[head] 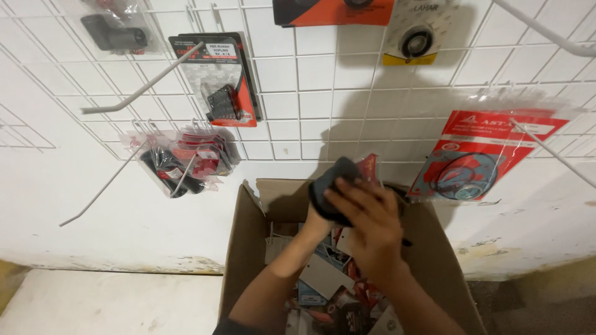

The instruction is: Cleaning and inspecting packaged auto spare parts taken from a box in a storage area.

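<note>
- Both hands up over an open cardboard box (248, 248), in front of a white wire grid panel (323, 87) on a white wall.
- Right hand (372, 226) on top, fingers curled over a dark rubbery part (332, 186) in a clear packet; grip closed on it.
- Left hand (320, 223) mostly hidden behind the right hand and the part; seems to support the part from below, but cannot tell how its grip stands.
- Dark part sits above the box's back edge, just below the grid's bottom row; a bit of red card (370, 167) shows behind it, touching or just beside it.
- Box is full of loose packets and white tags (320, 276), red, black and blue bits mixed.
- Right of the hands, a red carded packet with a black ring gasket (475, 161) hangs on a white peg.
- Left of the box, a bunch of bagged black-and-red parts (183, 164) hangs on pegs.
- Higher up, a red-black blister card with a small chain-like part (223, 84); far top left a bagged black tube (112, 34); top right a card with a round bearing (415, 38).
- Bare long pegs (139, 90) stick out of the grid at left.
- Pale floor (105, 304) at lower left.
</note>
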